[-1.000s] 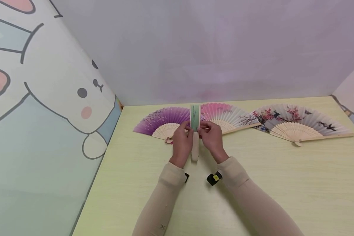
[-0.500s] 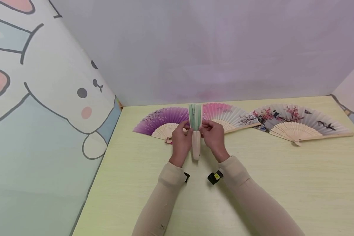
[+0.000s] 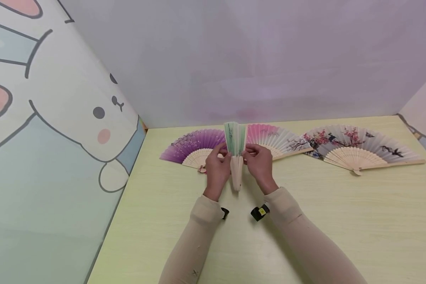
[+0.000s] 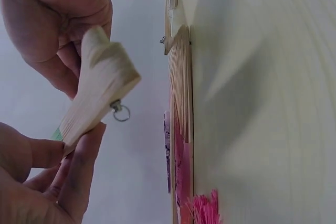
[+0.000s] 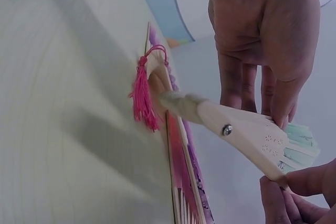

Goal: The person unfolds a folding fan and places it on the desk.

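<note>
A green folding fan [image 3: 236, 136], partly spread, is held up over the table between both hands. My left hand [image 3: 218, 169] pinches its left outer stick between thumb and fingers. On the opposite side my right hand [image 3: 260, 165] pinches the right outer stick. The fan's pale wooden ribs [image 4: 97, 87] taper down to the pivot, where a small metal ring [image 4: 122, 111] hangs in the left wrist view. A round rivet [image 5: 227, 129] shows on the ribs in the right wrist view. The pivot end points toward the person, with the green pleats away.
Behind the hands, a purple fan [image 3: 198, 138] and a pink fan [image 3: 262, 132] lie spread on the table [image 3: 323, 221]. Farther right lies a white-grey fan [image 3: 376, 146] with blossoms. A pink tassel [image 5: 142, 95] hangs by one fan. A wall [image 3: 252, 59] closes the back.
The green fan has gone from nearly folded to a narrow wedge, its pleats parting at the top. My right hand has shifted slightly right and my left hand slightly left.
</note>
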### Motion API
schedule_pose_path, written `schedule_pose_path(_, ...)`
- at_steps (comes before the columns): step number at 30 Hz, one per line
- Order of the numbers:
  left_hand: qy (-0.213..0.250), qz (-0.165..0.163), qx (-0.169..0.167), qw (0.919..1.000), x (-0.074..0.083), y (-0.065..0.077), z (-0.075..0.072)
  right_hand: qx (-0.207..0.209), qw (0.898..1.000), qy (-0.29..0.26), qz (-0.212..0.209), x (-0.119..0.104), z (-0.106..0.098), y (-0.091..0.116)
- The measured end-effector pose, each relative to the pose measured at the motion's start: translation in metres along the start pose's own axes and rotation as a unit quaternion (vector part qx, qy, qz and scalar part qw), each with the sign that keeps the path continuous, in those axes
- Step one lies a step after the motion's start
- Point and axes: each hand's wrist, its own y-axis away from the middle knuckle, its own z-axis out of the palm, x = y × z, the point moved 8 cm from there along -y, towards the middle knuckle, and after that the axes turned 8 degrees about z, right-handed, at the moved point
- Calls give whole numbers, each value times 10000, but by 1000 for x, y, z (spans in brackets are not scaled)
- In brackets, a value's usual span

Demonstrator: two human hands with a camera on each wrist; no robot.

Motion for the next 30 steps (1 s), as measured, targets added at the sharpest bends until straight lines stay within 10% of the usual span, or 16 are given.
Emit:
schedule_pose_path(12,665,-126,216,9975,-4,-1,-5,181,9989,-367,238,3,-10,-5)
schedule_pose_path(30,2018,-1071,607,9717,-23,-3,-6,364,9874,-1273,869,10,-26,-10)
